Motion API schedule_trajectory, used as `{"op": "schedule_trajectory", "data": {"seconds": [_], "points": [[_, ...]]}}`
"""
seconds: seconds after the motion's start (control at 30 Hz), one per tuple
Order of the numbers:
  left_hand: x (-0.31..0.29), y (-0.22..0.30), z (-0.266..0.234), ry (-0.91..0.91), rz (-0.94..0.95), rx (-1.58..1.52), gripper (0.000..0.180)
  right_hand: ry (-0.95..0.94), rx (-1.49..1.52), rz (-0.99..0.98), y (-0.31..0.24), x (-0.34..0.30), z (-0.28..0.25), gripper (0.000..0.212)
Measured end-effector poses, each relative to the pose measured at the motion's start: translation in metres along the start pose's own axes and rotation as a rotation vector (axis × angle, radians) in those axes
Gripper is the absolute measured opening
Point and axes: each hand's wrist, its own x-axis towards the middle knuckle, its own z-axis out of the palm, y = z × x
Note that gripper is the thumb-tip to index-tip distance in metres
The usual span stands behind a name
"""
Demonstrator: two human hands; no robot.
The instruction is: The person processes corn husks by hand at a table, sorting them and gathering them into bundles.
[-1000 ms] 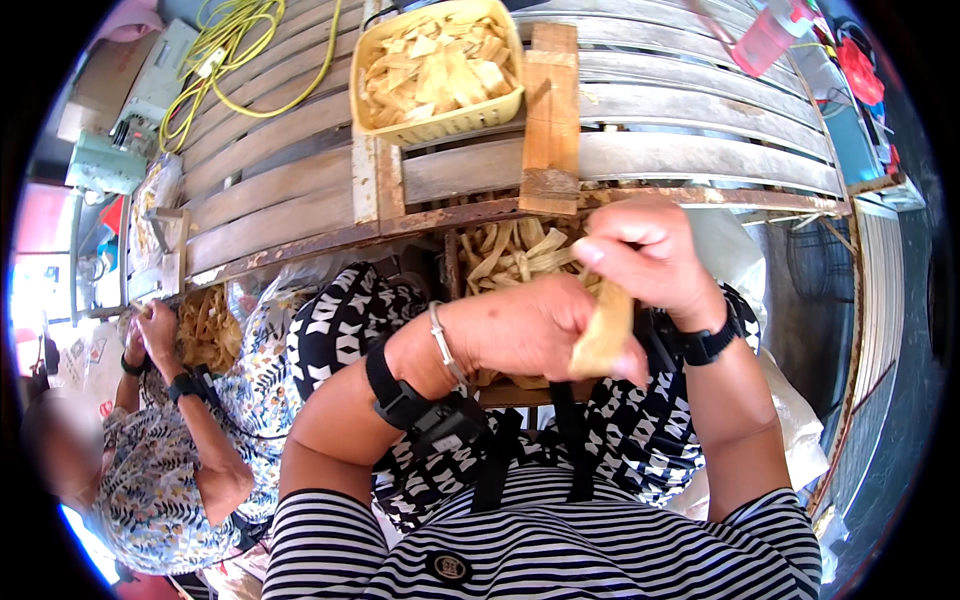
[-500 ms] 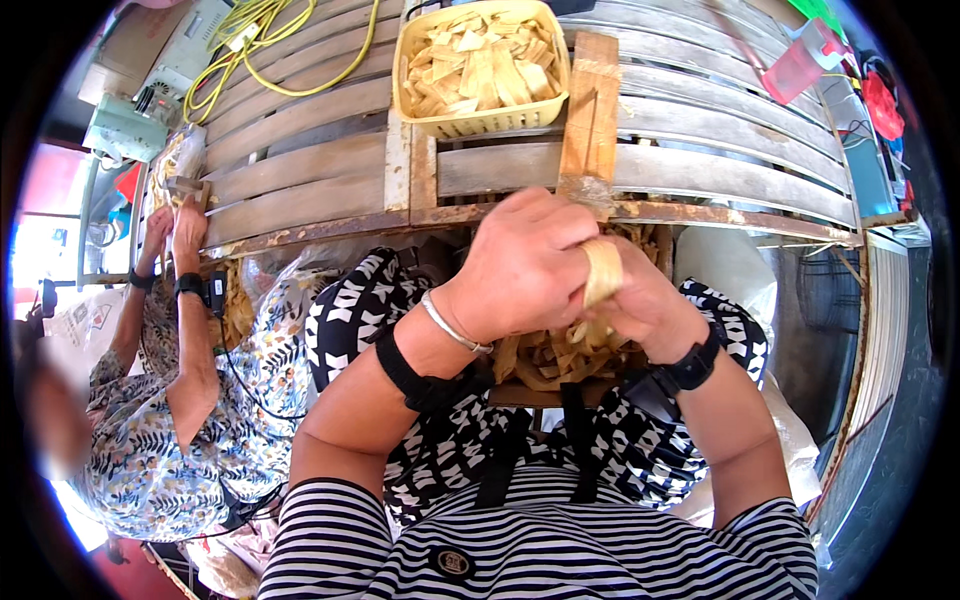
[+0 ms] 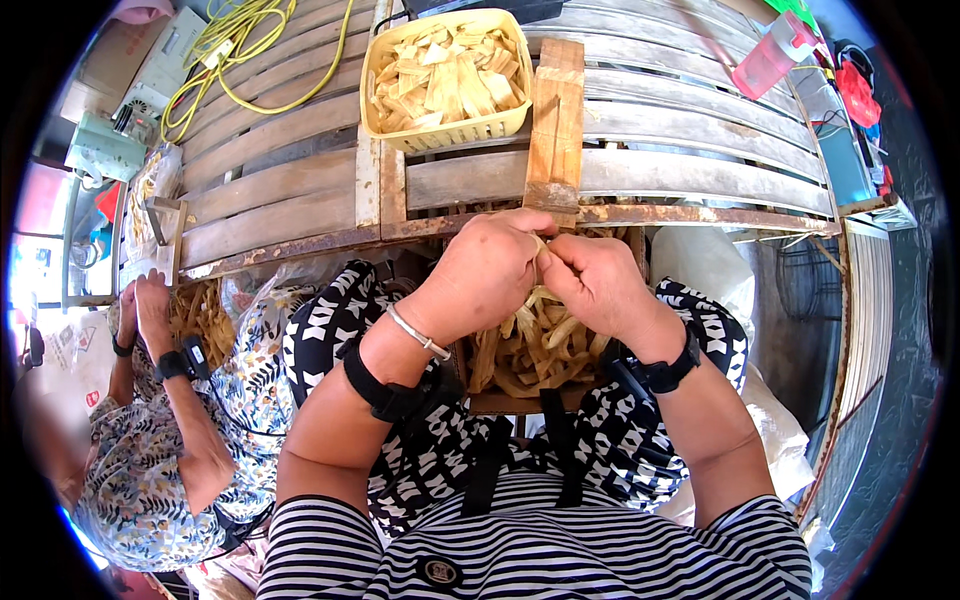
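Observation:
My left hand [image 3: 480,270] and my right hand [image 3: 603,285] meet just in front of the slatted table's near edge. Both are closed, fingertips pinching a pale yellow, flat fibrous strip [image 3: 541,247] between them. Most of the strip is hidden by my fingers. Below my hands, a cardboard box [image 3: 500,404] between my knees holds a heap of long, curled yellowish strips [image 3: 545,345]. On the table beyond stands a yellow plastic basket [image 3: 455,135] full of shorter flat pieces [image 3: 450,75] of similar colour. A wooden block [image 3: 555,125] lies beside it, its near end close to my fingers.
A co-worker [image 3: 160,450] sits at the left, hands together over more strips [image 3: 198,315]. Yellow cable [image 3: 245,95] lies coiled on the slatted table [image 3: 690,170]. A pink-tinted jug [image 3: 770,55] stands far right. White sacks [image 3: 705,270] lie by my right knee.
My right hand has turned and drawn slightly apart from the left; the strip, earlier looped over my fingers, is now pinched between fingertips. The co-worker's hands have moved nearer, off the wooden piece.

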Motion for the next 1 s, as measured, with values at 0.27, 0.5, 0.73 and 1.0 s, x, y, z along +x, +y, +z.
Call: {"op": "schedule_trajectory", "data": {"seconds": [0.27,0.5,0.73,1.0], "points": [[0.0,0.003,-0.02,0.376,-0.063,-0.882,0.007,-0.352,1.179,0.525,-0.008,0.0,-0.02,0.045],[-0.005,0.003,-0.023,0.578,-0.118,-1.065,0.01,-0.298,1.215,0.486,-0.008,0.001,-0.022,0.04],[-0.001,-0.001,-0.018,0.145,-0.559,-1.13,0.021,-0.19,1.134,0.609,-0.013,0.005,-0.018,0.032],[0.003,-0.008,-0.005,0.361,-0.622,-1.208,0.01,0.046,0.699,0.495,0.014,0.009,-0.03,0.024]]}}
